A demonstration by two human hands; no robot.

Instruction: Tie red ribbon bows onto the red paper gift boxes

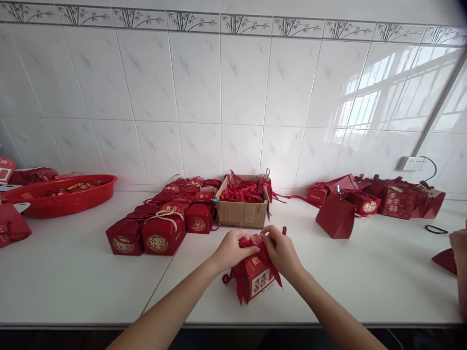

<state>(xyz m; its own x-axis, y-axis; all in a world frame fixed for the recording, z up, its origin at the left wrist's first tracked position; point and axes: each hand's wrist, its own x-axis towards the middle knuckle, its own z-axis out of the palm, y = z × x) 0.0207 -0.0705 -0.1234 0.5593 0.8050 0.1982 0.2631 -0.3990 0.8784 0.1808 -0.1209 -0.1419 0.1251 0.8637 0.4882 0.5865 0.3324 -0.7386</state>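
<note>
A small red gift box (258, 282) with gold and white lettering stands on the white counter near its front edge. Red ribbon (240, 284) lies over its top, with loose ends hanging down both sides. My left hand (233, 250) pinches the ribbon at the box's upper left. Close beside it, my right hand (280, 249) has its fingers closed on the ribbon at the upper right. The fingertips nearly meet above the lid and partly hide the ribbon there.
Behind the box stands a cardboard box (241, 215) of red ribbons. Red boxes (160, 236) are grouped left of it, with a red basin (73, 201) farther left. More boxes (337, 214) stand right. Another person's hand (458, 243) shows at the right edge.
</note>
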